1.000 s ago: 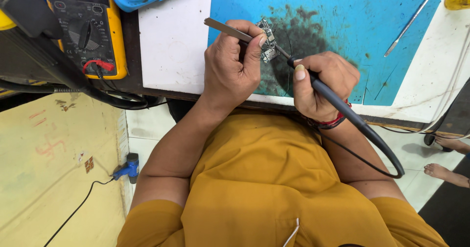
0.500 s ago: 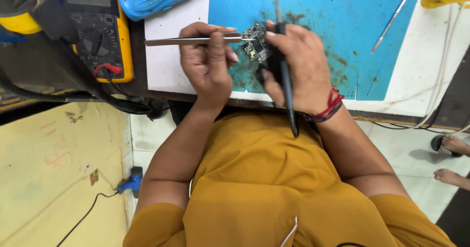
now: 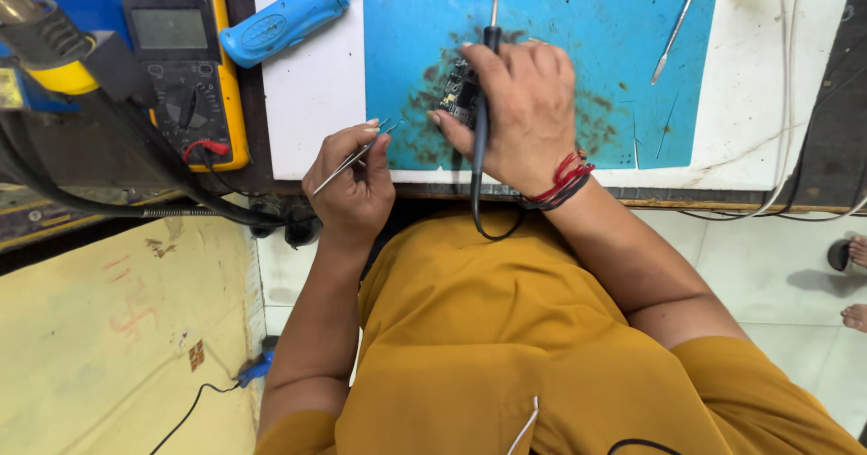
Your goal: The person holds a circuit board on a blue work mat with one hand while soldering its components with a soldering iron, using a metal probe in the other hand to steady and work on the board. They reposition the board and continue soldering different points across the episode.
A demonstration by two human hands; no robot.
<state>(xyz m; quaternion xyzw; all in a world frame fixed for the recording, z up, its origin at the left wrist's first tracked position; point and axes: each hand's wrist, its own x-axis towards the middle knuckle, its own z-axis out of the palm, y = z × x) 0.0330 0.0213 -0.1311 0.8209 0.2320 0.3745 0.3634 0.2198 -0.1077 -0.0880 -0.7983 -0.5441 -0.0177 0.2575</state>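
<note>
L hand has pulled its tweezers off the board to the worktop edge, grip pinched shut on them, while R hand, closed on iron, now pins board on blue mat

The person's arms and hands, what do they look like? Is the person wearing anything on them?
Both arms are bare up to short mustard-yellow sleeves. The right hand has red and black threads tied round its wrist. The left hand wears no ring, band or glove that shows.
</note>
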